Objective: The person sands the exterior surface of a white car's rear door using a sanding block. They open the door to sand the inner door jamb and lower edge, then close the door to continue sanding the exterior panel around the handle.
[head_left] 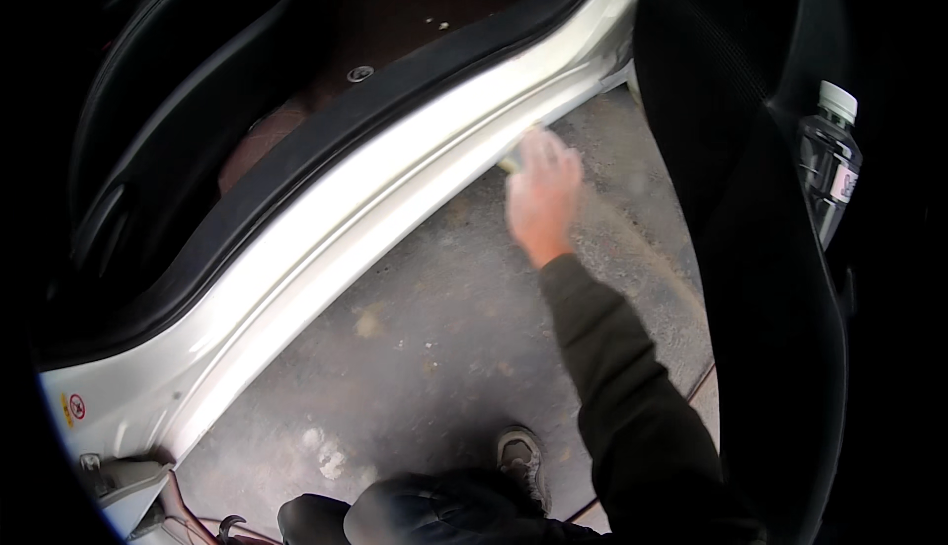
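Note:
My right hand (543,190) reaches forward to the outer edge of the white car door sill (365,199). It is closed around a small yellowish-grey pad (511,162), which is blurred and mostly covered by the fingers. The pad is at the lower side of the sill, toward its far end; I cannot tell if it touches the paint. A dark sleeve (632,377) covers my right forearm. My left hand is out of view.
The open door's black inner panel (760,249) stands at the right, with a clear plastic bottle (828,160) in its pocket. A black rubber seal (326,140) lines the doorway. Below is stained grey floor (415,328), with my shoe (520,461) and a thin hose (703,379).

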Available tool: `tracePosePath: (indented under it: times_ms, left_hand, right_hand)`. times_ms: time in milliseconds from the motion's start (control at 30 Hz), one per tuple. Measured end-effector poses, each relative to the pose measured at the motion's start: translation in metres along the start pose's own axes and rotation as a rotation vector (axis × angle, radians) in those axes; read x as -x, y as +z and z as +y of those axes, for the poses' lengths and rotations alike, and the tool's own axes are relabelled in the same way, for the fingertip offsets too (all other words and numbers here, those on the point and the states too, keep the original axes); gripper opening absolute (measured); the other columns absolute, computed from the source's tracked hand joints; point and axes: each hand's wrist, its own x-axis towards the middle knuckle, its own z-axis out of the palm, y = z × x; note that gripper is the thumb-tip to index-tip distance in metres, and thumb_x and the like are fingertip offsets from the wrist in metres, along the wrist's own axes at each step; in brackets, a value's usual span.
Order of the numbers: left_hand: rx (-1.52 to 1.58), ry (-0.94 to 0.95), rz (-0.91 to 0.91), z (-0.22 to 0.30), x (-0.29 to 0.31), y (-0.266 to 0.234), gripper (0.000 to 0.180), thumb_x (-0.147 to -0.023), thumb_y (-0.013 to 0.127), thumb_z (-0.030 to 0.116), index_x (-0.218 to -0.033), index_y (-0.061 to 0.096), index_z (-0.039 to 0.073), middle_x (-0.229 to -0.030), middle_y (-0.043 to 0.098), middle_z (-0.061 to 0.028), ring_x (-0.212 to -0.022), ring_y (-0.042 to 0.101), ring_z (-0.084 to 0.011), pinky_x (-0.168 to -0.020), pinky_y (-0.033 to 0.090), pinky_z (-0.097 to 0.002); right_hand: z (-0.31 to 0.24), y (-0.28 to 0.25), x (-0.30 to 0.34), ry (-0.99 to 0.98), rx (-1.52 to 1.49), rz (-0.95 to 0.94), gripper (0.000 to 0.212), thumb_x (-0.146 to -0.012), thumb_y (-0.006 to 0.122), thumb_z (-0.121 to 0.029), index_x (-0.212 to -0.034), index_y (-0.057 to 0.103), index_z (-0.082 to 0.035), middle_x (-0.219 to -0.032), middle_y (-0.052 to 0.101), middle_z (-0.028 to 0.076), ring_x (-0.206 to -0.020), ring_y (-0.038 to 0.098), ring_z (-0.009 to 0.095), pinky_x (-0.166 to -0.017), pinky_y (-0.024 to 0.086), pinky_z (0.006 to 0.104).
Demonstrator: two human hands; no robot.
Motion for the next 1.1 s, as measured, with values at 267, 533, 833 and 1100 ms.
tracePosePath:
  times_ms: [267, 533, 833, 1100]
  left_hand:
    - [-0.13, -0.033, -0.173, 0.041, -0.031, 0.079, 0.009, -0.094, 0.064, 0.013, -0.089, 0.06, 0.006, -0.065, 0.052, 0.0042, -0.054, 0.043, -0.0037, -0.047, 0.033, -0.0198]
    - [-0.22, 0.04, -0.28, 0.055, -0.033, 0.124, 0.026, -0.095, 0.064, 0.022, -0.105, 0.061, -0.002, -0.086, 0.061, -0.007, -0.079, 0.056, -0.0157, -0.07, 0.047, -0.0306]
    - [-0.198, 0.056, -0.176, 0.045, -0.034, 0.116, 0.021, -0.094, 0.065, 0.019, -0.098, 0.063, -0.002, -0.075, 0.06, -0.0059, -0.065, 0.054, -0.0137, -0.058, 0.045, -0.0284]
    - [-0.238, 0.07, -0.175, 0.044, -0.031, 0.119, 0.018, -0.094, 0.065, 0.018, -0.097, 0.064, 0.001, -0.074, 0.058, -0.0032, -0.064, 0.052, -0.012, -0.056, 0.043, -0.0269]
  right_hand:
    - [0.052, -0.022, -0.024, -0.173, 0.231, 0.036, 0.069, -0.077, 0.067, -0.008, -0.141, 0.041, -0.003, -0.144, 0.046, 0.012, -0.136, 0.04, 0.027, -0.114, 0.03, 0.0488]
    - [0.055, -0.017, -0.044, -0.128, 0.438, 0.011, 0.052, -0.088, 0.056, -0.012, -0.136, 0.046, 0.003, -0.143, 0.046, 0.013, -0.129, 0.045, 0.026, -0.102, 0.041, 0.045]
    - [0.062, 0.003, -0.085, 0.168, 0.341, 0.06, 0.048, -0.086, 0.055, -0.005, -0.132, 0.047, 0.005, -0.132, 0.052, 0.017, -0.111, 0.054, 0.032, -0.091, 0.046, 0.045]
    - [0.115, -0.009, -0.109, -0.005, 0.454, 0.08, 0.034, -0.084, 0.059, -0.006, -0.116, 0.053, 0.003, -0.12, 0.056, 0.015, -0.11, 0.055, 0.031, -0.093, 0.046, 0.0391]
